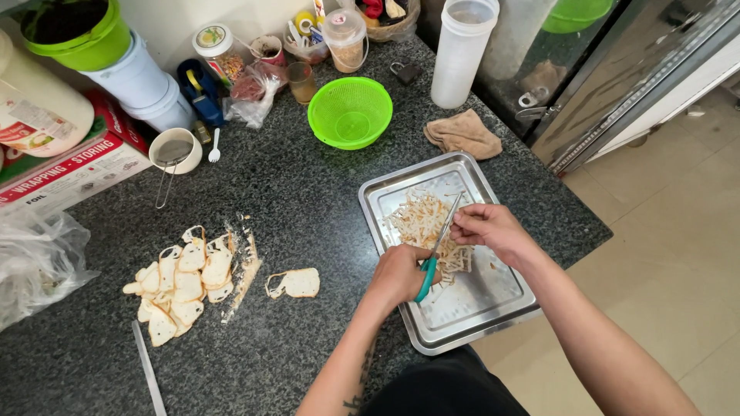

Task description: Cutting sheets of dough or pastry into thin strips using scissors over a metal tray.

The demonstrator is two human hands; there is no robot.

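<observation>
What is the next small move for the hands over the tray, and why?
Probably close the scissors: the left hand grips the teal handles, the blades stand over the strips in the metal tray, and the right hand holds a strip at the blades.

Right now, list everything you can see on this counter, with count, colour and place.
metal tray: one, silver, right front of the counter
bread strips: one pile, pale, in the tray
scissors: one, teal handles, over the tray
bread slices: one heap, white, left front
colander: one, green, centre back
cloth: one, tan, behind the tray
tall container: one, white, back right
strainer cup: one, white, left
plastic bag: one, clear, far left
left hand: on the scissors
right hand: holding strips at the blades
</observation>
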